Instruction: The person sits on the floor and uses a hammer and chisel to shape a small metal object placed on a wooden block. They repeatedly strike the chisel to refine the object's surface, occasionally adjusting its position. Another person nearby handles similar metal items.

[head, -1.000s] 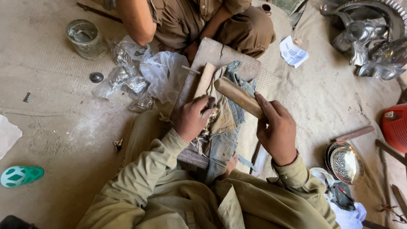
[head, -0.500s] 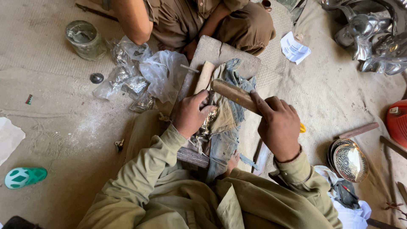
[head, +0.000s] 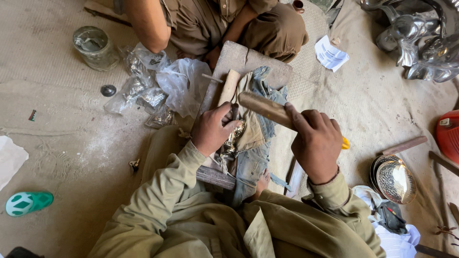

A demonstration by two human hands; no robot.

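Wooden mallet (head: 265, 109), judged stiff and fairly heavy, is gripped firmly by the right hand (head: 318, 145); a thin metal punch (head: 234, 111) is pinched by the left hand (head: 213, 129) over the wooden board (head: 248, 59).

Olive-khaki sleeves (head: 158, 191) cover the near person's arms. Faded blue denim cloth (head: 256, 143) lies over a grey wooden board (head: 239, 59). The mallet (head: 265, 109) is brown wood. A green-and-white patterned sandal (head: 26, 203) rests left; a silver embossed dish (head: 396, 181) gleams right, beside a red container (head: 449, 134).
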